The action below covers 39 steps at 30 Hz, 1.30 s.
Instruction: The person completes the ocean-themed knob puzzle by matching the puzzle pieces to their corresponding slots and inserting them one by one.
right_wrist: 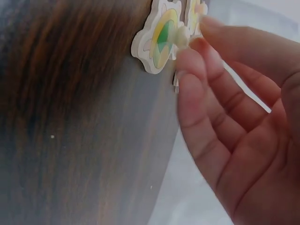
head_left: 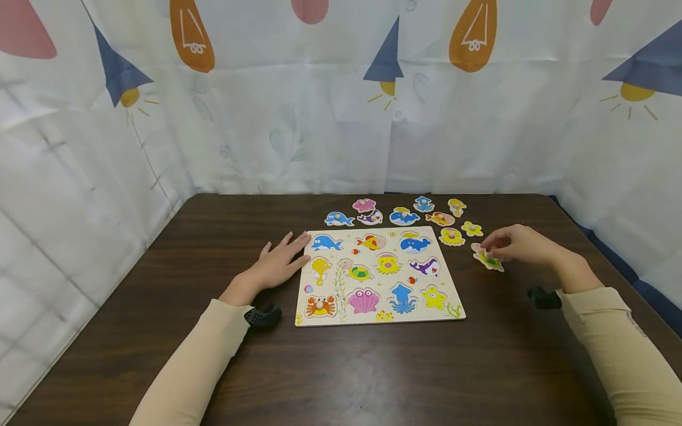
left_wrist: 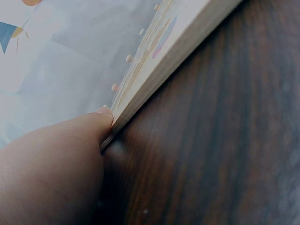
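A wooden sea-animal puzzle board (head_left: 341, 251) lies on the table. My left hand (head_left: 275, 266) rests at its upper left edge, fingers spread; in the left wrist view the thumb (left_wrist: 96, 123) meets the board's edge. To the right of the board, my right hand (head_left: 514, 244) pinches a green and yellow turtle puzzle piece (head_left: 495, 264) by its knob. Up close, that knob (right_wrist: 182, 35) sits at the thumb and fingertips, with the piece's face low over the tabletop. A crab piece (head_left: 326, 309) with a knob sits in the board's lower left recess.
Several knobbed pieces lie behind the board, among them a blue whale (head_left: 339, 219), a pink shell (head_left: 364, 205) and a blue squid (head_left: 423, 204). A yellow octopus (head_left: 452, 236) and a starfish (head_left: 472, 229) lie nearer the right hand. A patterned curtain (head_left: 330, 136) hangs behind the dark table (head_left: 341, 373).
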Tool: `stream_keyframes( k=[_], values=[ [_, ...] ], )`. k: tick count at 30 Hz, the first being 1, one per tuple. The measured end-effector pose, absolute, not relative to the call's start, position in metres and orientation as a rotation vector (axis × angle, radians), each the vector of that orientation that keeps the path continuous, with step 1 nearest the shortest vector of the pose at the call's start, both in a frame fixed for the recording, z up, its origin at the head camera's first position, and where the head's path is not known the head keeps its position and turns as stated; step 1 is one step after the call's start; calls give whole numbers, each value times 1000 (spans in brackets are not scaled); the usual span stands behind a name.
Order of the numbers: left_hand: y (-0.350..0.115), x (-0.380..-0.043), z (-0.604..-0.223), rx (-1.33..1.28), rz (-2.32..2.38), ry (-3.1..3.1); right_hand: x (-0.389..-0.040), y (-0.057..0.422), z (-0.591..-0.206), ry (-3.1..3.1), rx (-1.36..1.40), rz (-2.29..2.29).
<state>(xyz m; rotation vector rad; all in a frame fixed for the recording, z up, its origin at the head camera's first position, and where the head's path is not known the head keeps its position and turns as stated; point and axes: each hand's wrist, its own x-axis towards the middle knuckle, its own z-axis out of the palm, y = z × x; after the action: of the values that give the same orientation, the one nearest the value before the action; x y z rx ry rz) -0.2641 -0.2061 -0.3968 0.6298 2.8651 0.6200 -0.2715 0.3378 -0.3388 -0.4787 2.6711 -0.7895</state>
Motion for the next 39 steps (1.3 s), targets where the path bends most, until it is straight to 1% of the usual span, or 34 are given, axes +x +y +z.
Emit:
stream_keyframes(
  k=[7,13,25,39],
  values=[
    [-206,-265,-397,636,621,2864,-277,338,-344,2568,-430,-835],
    [-207,-265,-399,632,619,2865,-282,343,-348,2543,-461,-830],
    [-207,-265,-398,638,617,2867,-289,347,-351,2526,-439,-816],
    [-206,-266,-398,640,626,2874,-291,333,-334,2533,-481,-810]
  ],
)
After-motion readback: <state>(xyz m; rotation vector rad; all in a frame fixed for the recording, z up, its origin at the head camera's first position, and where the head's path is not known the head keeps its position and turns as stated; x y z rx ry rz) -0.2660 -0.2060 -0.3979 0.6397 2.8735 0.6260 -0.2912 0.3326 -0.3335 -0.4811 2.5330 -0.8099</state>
